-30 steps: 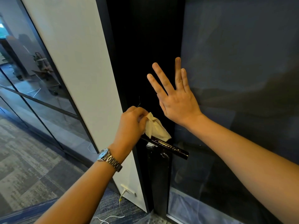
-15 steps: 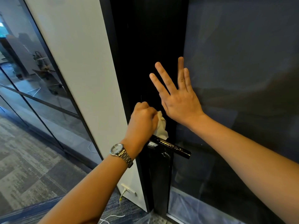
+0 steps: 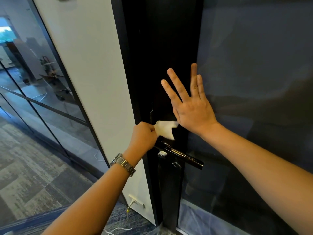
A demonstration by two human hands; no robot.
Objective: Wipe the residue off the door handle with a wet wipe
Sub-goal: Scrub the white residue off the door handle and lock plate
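A black lever door handle [image 3: 181, 156] juts out from the dark door frame, with pale flecks of residue along its top. My left hand [image 3: 144, 136], with a metal watch on the wrist, is closed on a crumpled pale wet wipe [image 3: 166, 128] at the handle's inner end, just above the lever. The wipe sticks out to the right of my fist. My right hand [image 3: 189, 106] lies flat with fingers spread against the door, above the handle and right of the wipe.
The dark glass door panel [image 3: 254, 82] fills the right side. A white wall strip [image 3: 88, 82] stands left of the frame, with a socket and white cable [image 3: 133, 203] near the floor. Glass partitions [image 3: 33, 82] and grey carpet [image 3: 33, 175] lie to the left.
My left hand slid right along the handle with the wipe, then came back to its inner end, and the wipe has opened out to the right. My right hand stays flat on the door.
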